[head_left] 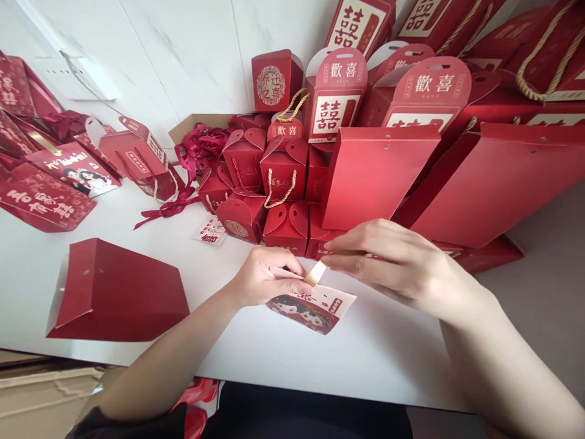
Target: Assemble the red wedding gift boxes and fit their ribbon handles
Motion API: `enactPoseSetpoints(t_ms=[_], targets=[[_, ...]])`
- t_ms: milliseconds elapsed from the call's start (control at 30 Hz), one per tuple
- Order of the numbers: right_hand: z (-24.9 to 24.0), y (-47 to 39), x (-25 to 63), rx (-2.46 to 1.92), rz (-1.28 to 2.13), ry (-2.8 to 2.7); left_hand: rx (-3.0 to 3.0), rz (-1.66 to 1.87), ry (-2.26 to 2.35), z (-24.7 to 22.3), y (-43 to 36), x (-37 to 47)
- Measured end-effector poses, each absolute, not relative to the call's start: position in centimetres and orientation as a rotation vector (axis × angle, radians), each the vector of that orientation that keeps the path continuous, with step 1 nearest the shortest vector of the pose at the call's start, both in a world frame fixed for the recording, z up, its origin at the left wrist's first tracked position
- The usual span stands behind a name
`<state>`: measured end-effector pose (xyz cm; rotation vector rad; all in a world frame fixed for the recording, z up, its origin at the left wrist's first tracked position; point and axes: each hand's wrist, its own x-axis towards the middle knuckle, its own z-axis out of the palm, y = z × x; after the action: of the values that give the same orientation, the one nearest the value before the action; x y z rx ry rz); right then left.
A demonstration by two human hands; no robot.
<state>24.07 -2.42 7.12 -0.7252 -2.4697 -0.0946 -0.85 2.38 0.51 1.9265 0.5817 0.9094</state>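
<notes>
My left hand (265,275) is closed on the upper edge of a small paper gift bag (315,310), its thumb on the near side. The bag is white and red with a cartoon couple printed on it, and it is tilted just above or on the white table. A short gold ribbon (315,273) rises from its top. The fingertips of my right hand (388,259) pinch the ribbon's upper end. My fingers cover part of the bag's top edge, so how the ribbon is fixed there is hidden.
A large plain red box (119,289) lies on the table (219,356) at left. Small red gift boxes (286,225) are stacked behind my hands, beside tall red boxes (381,177). Dark red ribbons (201,146) and finished-looking bags (75,167) sit by the wall.
</notes>
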Motion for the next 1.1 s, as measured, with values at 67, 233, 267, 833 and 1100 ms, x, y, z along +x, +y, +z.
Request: enactPoseSetpoints(t_ms=[67, 233, 267, 833, 1100], targets=[[7.4, -2.4, 24.3, -0.738, -0.239, -2.473, 1.864, 0.841, 0.578, 0.3, 2.7, -1.2], [6.0, -2.2, 22.9, -1.144, -0.42, -2.218, 1.654, 0.748, 0.53, -0.3, 3.2, -1.6], [5.5, -2.1, 22.4, -1.237, -0.338, -2.148, 1.617, 0.741, 0.507, -0.5, 3.3, -1.6], [5.5, -2.8, 20.1, -1.141, 1.136, -1.866, 1.433, 0.886, 0.408, -1.6, 3.9, -0.6], [5.6, -2.9, 20.3, -1.107, 1.164, -1.901, 1.569, 0.94, 0.455, -1.6, 4.1, -0.6]])
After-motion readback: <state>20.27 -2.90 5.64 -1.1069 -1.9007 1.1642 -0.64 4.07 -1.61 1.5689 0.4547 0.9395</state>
